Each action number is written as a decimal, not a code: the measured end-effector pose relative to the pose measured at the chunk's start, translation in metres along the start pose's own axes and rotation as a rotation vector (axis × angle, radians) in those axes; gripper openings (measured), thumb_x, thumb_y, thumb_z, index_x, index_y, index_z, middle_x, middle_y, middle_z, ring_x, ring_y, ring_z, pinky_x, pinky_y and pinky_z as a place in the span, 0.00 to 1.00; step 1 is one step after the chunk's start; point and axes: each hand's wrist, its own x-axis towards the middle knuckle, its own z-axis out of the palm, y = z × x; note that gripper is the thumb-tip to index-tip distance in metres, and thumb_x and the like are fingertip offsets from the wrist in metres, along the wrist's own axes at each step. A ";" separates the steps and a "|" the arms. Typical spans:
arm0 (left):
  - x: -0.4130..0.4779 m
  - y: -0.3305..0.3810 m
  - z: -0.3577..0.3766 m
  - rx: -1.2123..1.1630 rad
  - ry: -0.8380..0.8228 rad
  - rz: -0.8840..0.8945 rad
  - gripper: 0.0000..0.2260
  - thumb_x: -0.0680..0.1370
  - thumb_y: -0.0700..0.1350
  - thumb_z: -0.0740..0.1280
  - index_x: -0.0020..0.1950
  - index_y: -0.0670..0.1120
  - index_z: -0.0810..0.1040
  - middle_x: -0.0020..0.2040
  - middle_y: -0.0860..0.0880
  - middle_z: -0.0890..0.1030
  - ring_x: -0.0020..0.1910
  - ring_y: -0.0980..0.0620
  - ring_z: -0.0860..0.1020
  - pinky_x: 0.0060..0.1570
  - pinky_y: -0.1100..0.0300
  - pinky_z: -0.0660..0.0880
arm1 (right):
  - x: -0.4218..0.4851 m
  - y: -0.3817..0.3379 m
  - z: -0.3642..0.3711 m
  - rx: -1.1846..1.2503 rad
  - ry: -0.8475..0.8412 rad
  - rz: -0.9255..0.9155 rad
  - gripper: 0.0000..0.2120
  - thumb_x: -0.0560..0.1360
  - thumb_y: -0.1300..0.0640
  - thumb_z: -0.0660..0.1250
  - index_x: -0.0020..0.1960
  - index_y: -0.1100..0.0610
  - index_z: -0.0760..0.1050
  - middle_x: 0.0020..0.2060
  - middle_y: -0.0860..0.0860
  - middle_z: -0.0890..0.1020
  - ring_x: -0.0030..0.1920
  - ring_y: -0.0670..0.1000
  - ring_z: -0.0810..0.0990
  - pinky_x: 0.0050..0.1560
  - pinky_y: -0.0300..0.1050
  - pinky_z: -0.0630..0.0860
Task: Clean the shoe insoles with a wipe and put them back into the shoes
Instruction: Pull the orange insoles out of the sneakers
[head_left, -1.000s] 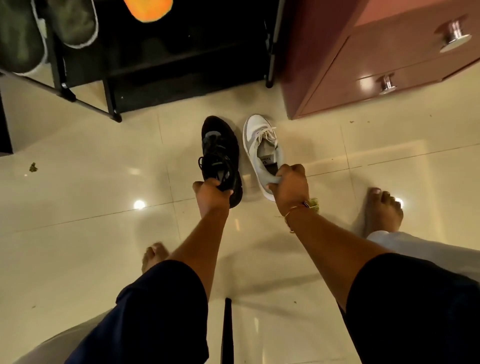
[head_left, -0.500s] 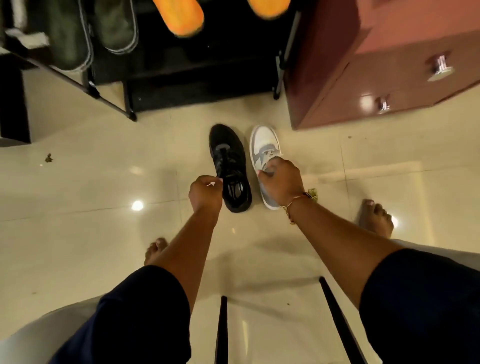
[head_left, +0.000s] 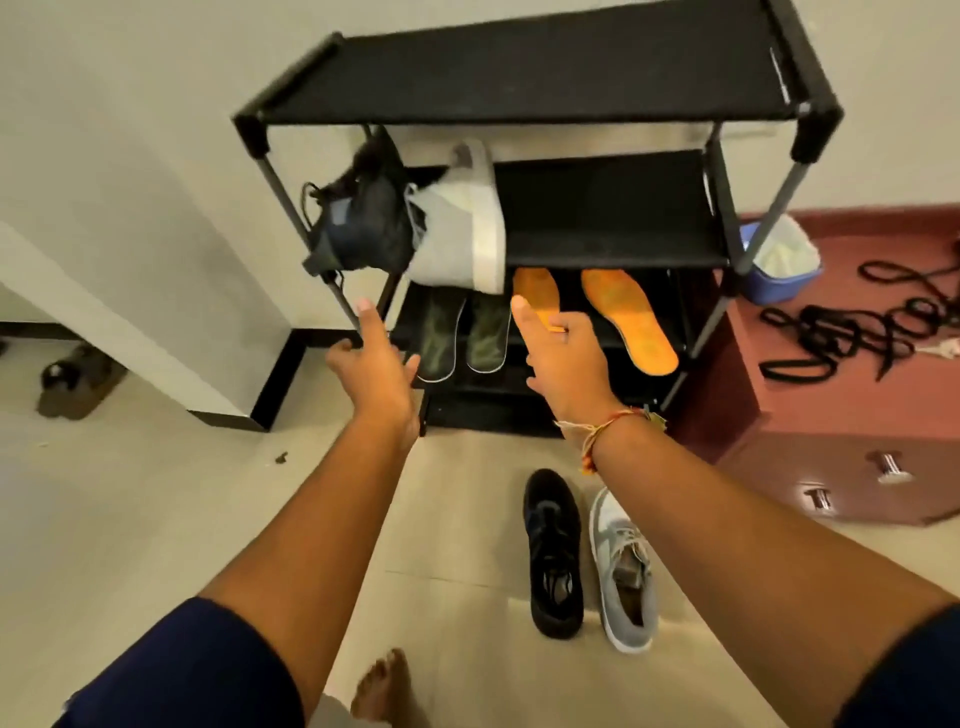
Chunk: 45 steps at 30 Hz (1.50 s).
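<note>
Our left hand (head_left: 376, 364) and right hand (head_left: 566, 364) hang open, empty, above pale floor tiles (head_left: 156, 519) before the black shoe rack (head_left: 519, 67).

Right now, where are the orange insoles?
In the head view, the orange insoles lie on the lower shelf of the black rack, right of the green insoles, by the right hand.

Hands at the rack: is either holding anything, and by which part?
Left hand holds nothing. Right hand is at the left orange insole, near end; grip cannot be told.
</note>
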 end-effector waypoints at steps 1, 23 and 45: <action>0.005 0.014 0.002 -0.002 -0.012 0.013 0.29 0.79 0.62 0.66 0.71 0.48 0.62 0.62 0.46 0.74 0.59 0.48 0.78 0.52 0.54 0.82 | -0.001 -0.013 0.009 0.023 0.003 -0.040 0.22 0.66 0.29 0.70 0.47 0.43 0.68 0.45 0.48 0.79 0.49 0.53 0.80 0.53 0.55 0.81; 0.100 0.091 0.036 -0.047 -0.243 -0.192 0.32 0.76 0.46 0.76 0.72 0.52 0.60 0.67 0.40 0.72 0.58 0.33 0.78 0.49 0.31 0.79 | 0.071 -0.058 0.084 0.432 -0.028 0.324 0.24 0.72 0.41 0.73 0.57 0.48 0.63 0.57 0.53 0.71 0.58 0.60 0.75 0.54 0.60 0.80; -0.077 0.019 -0.093 0.640 -0.028 0.333 0.20 0.70 0.36 0.79 0.52 0.53 0.74 0.56 0.47 0.79 0.51 0.49 0.79 0.54 0.57 0.79 | -0.120 0.015 -0.001 1.005 -0.078 0.459 0.23 0.74 0.44 0.72 0.64 0.55 0.77 0.51 0.57 0.86 0.50 0.55 0.86 0.47 0.47 0.83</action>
